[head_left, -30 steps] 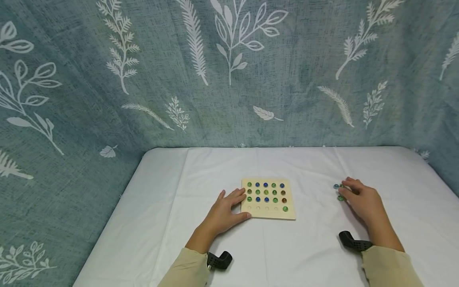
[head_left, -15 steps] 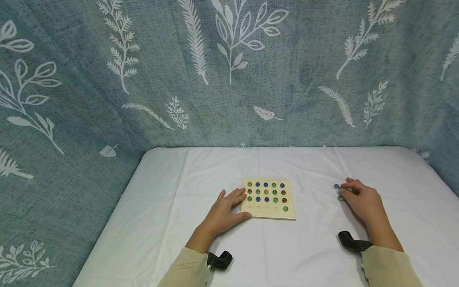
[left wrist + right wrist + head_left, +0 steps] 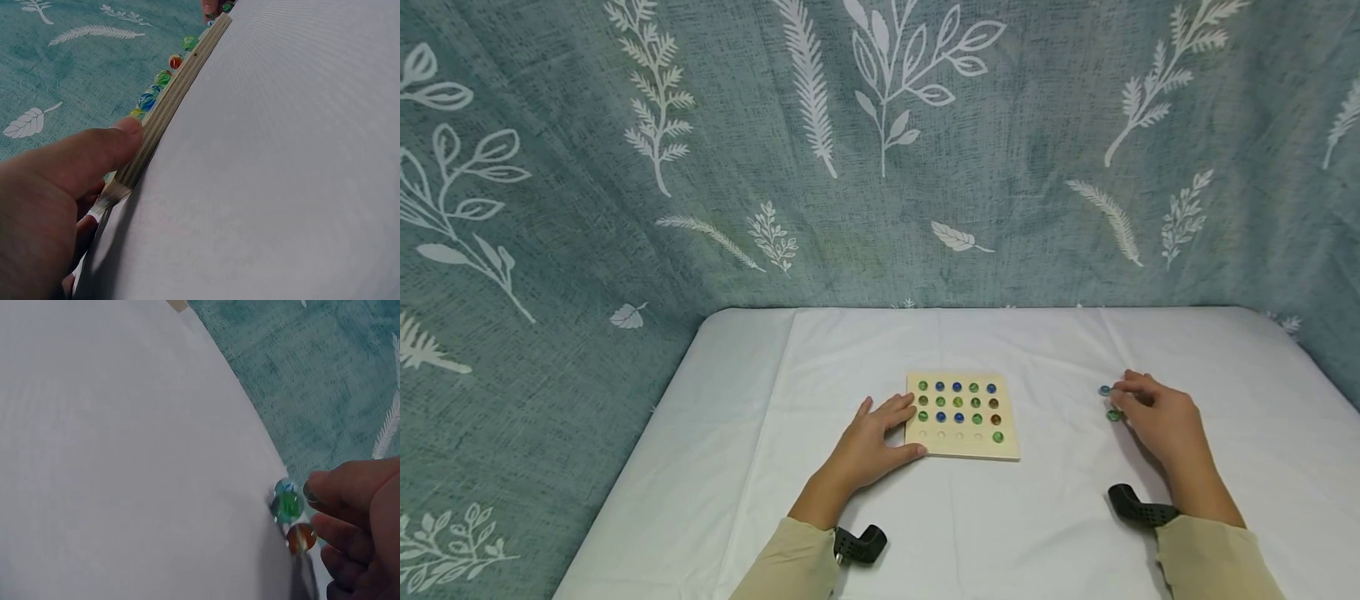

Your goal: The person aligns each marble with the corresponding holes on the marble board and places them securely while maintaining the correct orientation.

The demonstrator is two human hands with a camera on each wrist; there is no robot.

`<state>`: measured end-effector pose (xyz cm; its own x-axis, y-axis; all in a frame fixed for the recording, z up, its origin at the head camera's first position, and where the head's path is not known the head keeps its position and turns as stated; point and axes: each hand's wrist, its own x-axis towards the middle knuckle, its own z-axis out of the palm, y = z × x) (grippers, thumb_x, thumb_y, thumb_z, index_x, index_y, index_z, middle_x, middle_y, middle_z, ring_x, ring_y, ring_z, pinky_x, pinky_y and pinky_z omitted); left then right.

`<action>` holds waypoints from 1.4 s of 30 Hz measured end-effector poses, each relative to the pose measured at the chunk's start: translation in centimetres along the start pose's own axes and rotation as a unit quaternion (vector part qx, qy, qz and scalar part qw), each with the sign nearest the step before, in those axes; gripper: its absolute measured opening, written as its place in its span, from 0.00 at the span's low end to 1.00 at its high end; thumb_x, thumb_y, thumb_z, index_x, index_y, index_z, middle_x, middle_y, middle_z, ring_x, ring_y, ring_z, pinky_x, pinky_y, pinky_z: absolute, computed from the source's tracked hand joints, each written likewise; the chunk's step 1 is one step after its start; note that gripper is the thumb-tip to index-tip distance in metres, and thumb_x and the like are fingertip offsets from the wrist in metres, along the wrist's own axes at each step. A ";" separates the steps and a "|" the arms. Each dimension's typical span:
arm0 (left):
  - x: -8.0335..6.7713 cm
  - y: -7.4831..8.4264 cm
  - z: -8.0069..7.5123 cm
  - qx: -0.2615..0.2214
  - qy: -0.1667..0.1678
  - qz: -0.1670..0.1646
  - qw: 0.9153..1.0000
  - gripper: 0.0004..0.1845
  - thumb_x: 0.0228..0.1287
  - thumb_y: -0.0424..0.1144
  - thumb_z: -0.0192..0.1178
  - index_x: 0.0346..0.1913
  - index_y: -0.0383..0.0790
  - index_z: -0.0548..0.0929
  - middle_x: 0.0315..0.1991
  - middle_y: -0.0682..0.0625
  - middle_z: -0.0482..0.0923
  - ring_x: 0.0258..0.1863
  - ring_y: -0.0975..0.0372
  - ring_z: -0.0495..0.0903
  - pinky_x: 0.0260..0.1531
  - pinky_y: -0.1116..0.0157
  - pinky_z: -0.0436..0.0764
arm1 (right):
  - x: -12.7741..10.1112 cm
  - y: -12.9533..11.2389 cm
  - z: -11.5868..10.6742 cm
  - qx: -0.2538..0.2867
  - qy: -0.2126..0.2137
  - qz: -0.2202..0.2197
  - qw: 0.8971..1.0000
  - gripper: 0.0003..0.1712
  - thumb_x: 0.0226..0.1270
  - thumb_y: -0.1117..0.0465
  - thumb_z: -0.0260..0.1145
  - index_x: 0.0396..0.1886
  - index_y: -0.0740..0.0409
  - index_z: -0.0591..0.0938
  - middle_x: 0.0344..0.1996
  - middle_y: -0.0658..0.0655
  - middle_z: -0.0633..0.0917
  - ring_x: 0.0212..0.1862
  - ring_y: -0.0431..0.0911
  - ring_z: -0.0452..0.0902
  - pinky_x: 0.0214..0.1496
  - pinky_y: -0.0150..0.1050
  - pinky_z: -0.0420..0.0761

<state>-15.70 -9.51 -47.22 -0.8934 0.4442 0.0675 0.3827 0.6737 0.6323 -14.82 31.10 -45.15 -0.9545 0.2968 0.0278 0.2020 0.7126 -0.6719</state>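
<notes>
In the head view I see the left hand [image 3: 874,446] lying low on the left side of the board [image 3: 958,447], fingers spread, thumb out along the near edge. The board lies flat in the middle of the white table [image 3: 1037,525], three rows full of marbles, and one green ball in the right end of the nearest row. The right hand [image 3: 1161,421] is well off to the right, bent down at the table with its fingertips close together. A blue marble [image 3: 1104,390] and a green marble [image 3: 1113,415] sit by its fingertips. In the left wrist view I see the thumb pressing on the side of the board near a corner; most other fingers are hidden. In the right wrist view I see the right hand pinching a dark marble [image 3: 309,493], mostly covered. An orange marble [image 3: 301,538] is just beside its fingers, near the green one.
</notes>
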 end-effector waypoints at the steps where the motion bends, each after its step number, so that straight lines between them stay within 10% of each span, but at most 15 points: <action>1: 0.0 0.0 0.0 0.000 0.000 0.000 1.000 0.38 0.57 0.57 0.69 0.69 0.47 0.74 0.73 0.61 0.63 0.75 0.65 0.59 0.79 0.56 0.43 | -0.1 -0.2 -0.1 0.007 0.001 -0.007 1.000 0.28 0.74 0.47 0.56 0.57 0.67 0.80 0.70 0.65 0.68 0.74 0.66 0.55 0.72 0.68 0.58; 14: 0.0 0.1 0.1 0.001 0.001 -0.003 1.000 0.38 0.57 0.57 0.69 0.69 0.47 0.74 0.73 0.62 0.63 0.75 0.65 0.59 0.79 0.56 0.43 | -2.1 -6.5 1.8 0.014 -0.048 -0.132 0.990 0.23 0.70 0.47 0.64 0.51 0.62 0.84 0.69 0.60 0.72 0.75 0.60 0.58 0.64 0.68 0.68; 25: 0.0 0.2 0.0 0.003 0.001 -0.005 1.000 0.37 0.58 0.57 0.69 0.69 0.47 0.74 0.73 0.61 0.63 0.75 0.64 0.59 0.79 0.56 0.43 | -4.9 -10.1 5.8 0.001 -0.121 -0.257 0.959 0.10 0.64 0.60 0.71 0.43 0.57 0.88 0.67 0.58 0.75 0.74 0.59 0.61 0.69 0.62 0.69; 42: 0.0 0.0 0.1 0.002 0.001 -0.002 1.000 0.37 0.58 0.58 0.68 0.69 0.47 0.74 0.73 0.61 0.63 0.75 0.64 0.60 0.79 0.55 0.43 | -5.8 -10.6 7.7 -0.052 -0.179 -0.302 0.935 0.11 0.60 0.63 0.73 0.44 0.54 0.88 0.69 0.61 0.73 0.74 0.62 0.57 0.72 0.64 0.63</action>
<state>-15.69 -9.45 -47.36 -0.8954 0.4400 0.0674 0.3805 0.6779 0.6290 -13.08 16.94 -43.88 -0.9100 -0.3978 0.1170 -0.3947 0.7446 -0.5383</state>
